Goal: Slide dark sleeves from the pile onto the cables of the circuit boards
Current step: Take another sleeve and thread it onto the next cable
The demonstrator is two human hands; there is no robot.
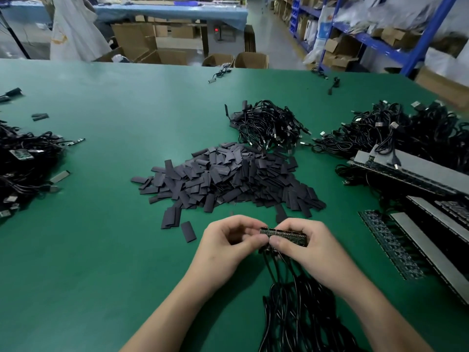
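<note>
A big pile of flat dark sleeves (228, 179) lies in the middle of the green table (101, 250). Just in front of it, my left hand (225, 247) and my right hand (304, 247) together grip a strip of joined circuit boards (283, 233), fingers pinched at its left end. Several black cables (294, 308) hang from the boards toward me and bunch up on the table. A single loose sleeve (188, 231) lies just left of my left hand.
Tangled black cable heaps sit at the back centre (269, 123), the right (396, 128) and the left edge (22, 161). Strips of boards (416, 240) lie along the right. Cardboard boxes (251, 59) and blue shelving (368, 39) stand beyond the table.
</note>
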